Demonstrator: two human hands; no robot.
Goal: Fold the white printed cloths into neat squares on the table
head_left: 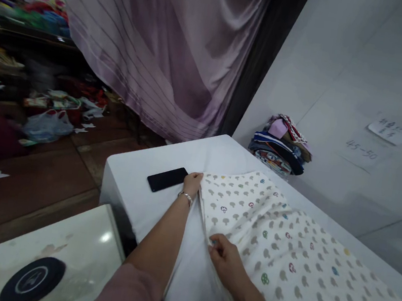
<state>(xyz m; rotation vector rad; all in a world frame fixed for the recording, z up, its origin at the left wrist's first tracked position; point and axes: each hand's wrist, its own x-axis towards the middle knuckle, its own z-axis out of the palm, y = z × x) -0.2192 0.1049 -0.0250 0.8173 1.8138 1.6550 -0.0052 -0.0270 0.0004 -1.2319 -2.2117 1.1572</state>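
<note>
A white cloth [278,236] printed with small grey and coloured mushroom shapes lies spread over the white-covered table [135,166]. My left hand [192,183], with a bracelet at the wrist, is closed on the cloth's far left corner. Nearer to me, my right hand [226,261] pinches the left edge of the same cloth, fingers bent. A black phone [166,179] lies flat just left of my left hand. The near part of the cloth runs out of view at the lower right.
Folded clothes [280,146] are stacked at the table's far side against the white wall [345,81], which bears handwritten paper notes [390,131]. A purple curtain [186,44] hangs behind. At lower left, a pale surface [90,244] holds a round black object [33,280]. Bags [49,125] crowd the floor.
</note>
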